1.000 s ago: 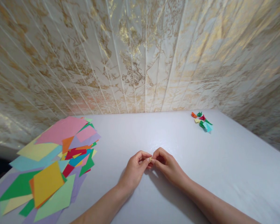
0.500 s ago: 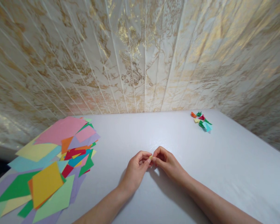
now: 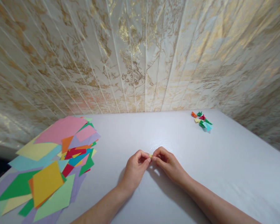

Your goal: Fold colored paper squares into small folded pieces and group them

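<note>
A tiny pale yellow piece of paper (image 3: pixel 150 156) is pinched between my two hands, just above the middle of the white table. My left hand (image 3: pixel 137 168) grips its left side with thumb and forefinger, the other fingers curled beneath. From the right, my right hand (image 3: pixel 168 163) holds it between thumb and index fingertip. Most of the paper is hidden by the fingertips, and its folds are too small to make out.
On the left spreads a pile of coloured paper sheets, with a yellow square (image 3: pixel 48 183) and a large pink sheet (image 3: pixel 60 129). Several small folded paper pieces (image 3: pixel 202 117) lie at the table's (image 3: pixel 140 130) back right. A gold-patterned curtain (image 3: pixel 135 62) hangs behind.
My fingers have shifted slightly around the yellow paper, whose top edge now shows a little higher between the fingertips. Everything else on the table stays where it was.
</note>
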